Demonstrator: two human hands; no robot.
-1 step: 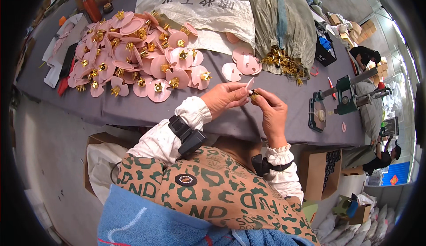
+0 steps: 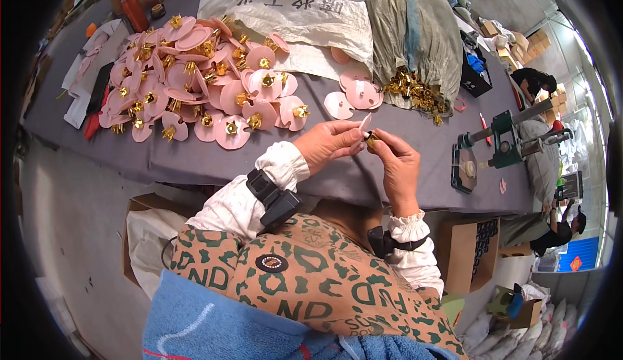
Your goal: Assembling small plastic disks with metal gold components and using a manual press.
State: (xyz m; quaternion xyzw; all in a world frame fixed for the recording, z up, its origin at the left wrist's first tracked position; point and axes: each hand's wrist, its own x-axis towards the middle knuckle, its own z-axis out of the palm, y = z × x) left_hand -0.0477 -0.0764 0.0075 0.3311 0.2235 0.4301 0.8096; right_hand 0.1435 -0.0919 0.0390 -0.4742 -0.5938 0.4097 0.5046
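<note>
My left hand (image 2: 329, 144) pinches a thin pink disc (image 2: 365, 124) edge-on, just above the grey table's (image 2: 214, 160) near edge. My right hand (image 2: 397, 164) meets it from the right, with a small gold metal clip (image 2: 371, 141) held at its fingertips against the disc. A heap of pink discs fitted with gold clips (image 2: 195, 81) covers the table to the left. A few bare pink discs (image 2: 355, 97) lie just beyond my hands. Loose gold clips (image 2: 415, 92) spill from an open sack further back.
A white printed sack (image 2: 305, 9) and a grey-green sack (image 2: 415, 29) lie at the table's back. A green hand press (image 2: 500, 146) stands at the right. Cardboard boxes (image 2: 467, 249) sit under the table. Another person (image 2: 551, 230) crouches at the far right.
</note>
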